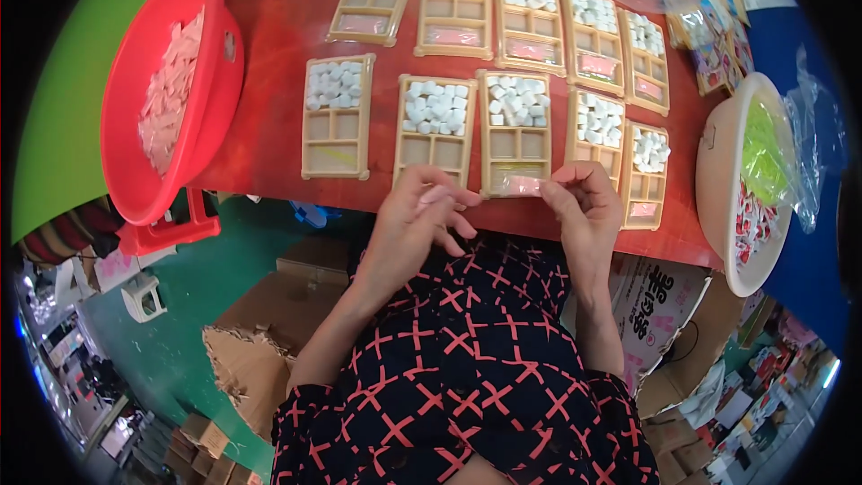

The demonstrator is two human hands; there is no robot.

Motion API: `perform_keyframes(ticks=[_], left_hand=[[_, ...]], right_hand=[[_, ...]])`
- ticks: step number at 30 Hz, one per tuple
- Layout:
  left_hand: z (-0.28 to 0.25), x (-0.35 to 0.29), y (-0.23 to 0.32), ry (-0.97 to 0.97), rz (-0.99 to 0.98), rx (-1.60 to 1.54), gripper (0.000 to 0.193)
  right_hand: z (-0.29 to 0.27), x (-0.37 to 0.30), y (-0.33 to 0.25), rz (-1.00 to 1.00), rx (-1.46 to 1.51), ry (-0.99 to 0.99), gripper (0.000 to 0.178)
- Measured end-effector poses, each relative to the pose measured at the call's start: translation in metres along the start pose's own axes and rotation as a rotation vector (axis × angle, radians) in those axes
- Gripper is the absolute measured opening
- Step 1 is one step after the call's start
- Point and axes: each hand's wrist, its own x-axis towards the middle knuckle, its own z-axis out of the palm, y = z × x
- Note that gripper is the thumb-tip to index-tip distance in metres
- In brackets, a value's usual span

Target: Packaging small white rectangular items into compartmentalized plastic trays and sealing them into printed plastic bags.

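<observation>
My left hand [413, 224] is over the table's near edge, fingers curled round what looks like a pale pink packet [435, 197], partly hidden. Behind it stands a beige compartment tray [398, 139] of white cube-like pieces. My right hand [586, 216] has its thumb and forefinger pinched at the right end of a pink packet [521, 185], which lies in the bottom compartment of the middle tray [485, 139]. White pieces [518, 101] fill that tray's top compartment. The front-row tray at far left [310, 139] shows a thin yellow-green strip but no pink packet.
More filled trays [456, 25] stand in a back row on the red table [260, 99]. A red basin [224, 81] of pink packets is at left, a white basin [716, 171] with green and red-white packets at right. Clear plastic bags lie at the back. Cardboard boxes [260, 323] sit below.
</observation>
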Motion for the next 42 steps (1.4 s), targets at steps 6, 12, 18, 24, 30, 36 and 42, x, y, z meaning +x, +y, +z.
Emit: perform_keyframes(ticks=[6, 12, 18, 24, 30, 36, 42], left_hand=[[-0.011, -0.006, 0.003, -0.050, -0.087, -0.141, 0.035], [-0.017, -0.015, 0.011, -0.150, -0.091, 0.023, 0.047], [-0.054, -0.039, -0.011, 0.139, 0.105, -0.355, 0.028], [-0.051, -0.037, -0.008, 0.212, 0.320, -0.688, 0.019], [-0.048, -0.030, -0.010, 0.185, 0.490, -0.793, 0.018], [-0.066, -0.033, 0.001, 0.324, 0.692, -0.602, 0.017], [-0.113, -0.038, -0.003, 0.806, 0.660, 0.094, 0.018]], right_hand=[[0.019, -0.001, 0.006, -0.376, -0.729, 0.114, 0.009], [0.058, -0.002, -0.012, -0.449, -0.510, -0.463, 0.008], [0.073, -0.001, 0.000, -0.069, -0.153, -0.267, 0.002], [0.085, -0.006, -0.005, -0.640, -0.754, -0.122, 0.012], [0.119, -0.006, -0.028, 0.107, -0.027, -0.621, 0.009], [0.149, 0.002, -0.034, -0.186, -0.303, -0.683, 0.007], [0.173, 0.031, -0.011, -0.505, -0.528, -0.429, 0.007]])
